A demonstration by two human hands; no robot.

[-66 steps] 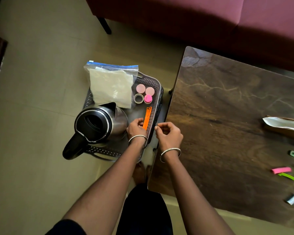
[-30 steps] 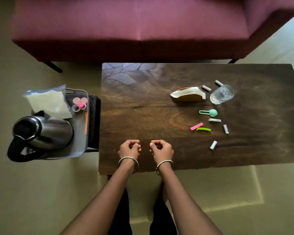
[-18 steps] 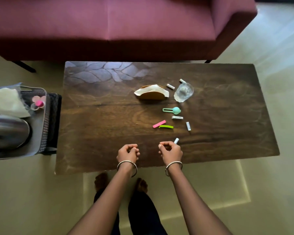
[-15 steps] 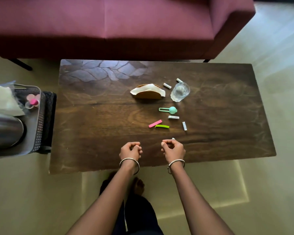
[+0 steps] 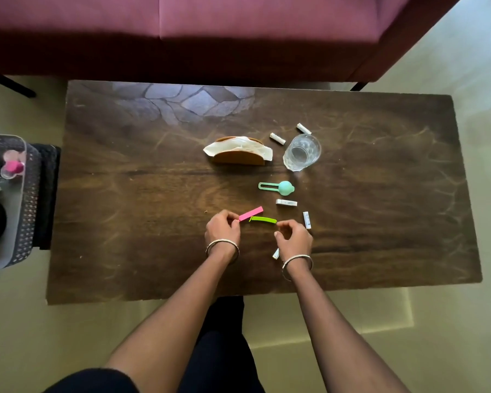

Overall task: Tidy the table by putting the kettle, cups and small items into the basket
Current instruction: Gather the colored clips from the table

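A home living room — a maroon sofa behind a low wooden coffee table; pale floor beneath.

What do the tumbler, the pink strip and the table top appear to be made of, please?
The tumbler looks like clear glass, perhaps clear plastic: transparent, with bright glints. The pink strip seems to be matte opaque plastic: flat, even neon colour. The table looks like dark varnished wood or wood-look laminate: grain swirls and a soft sheen.

glass right of napkin holder | both on table | basket left of table
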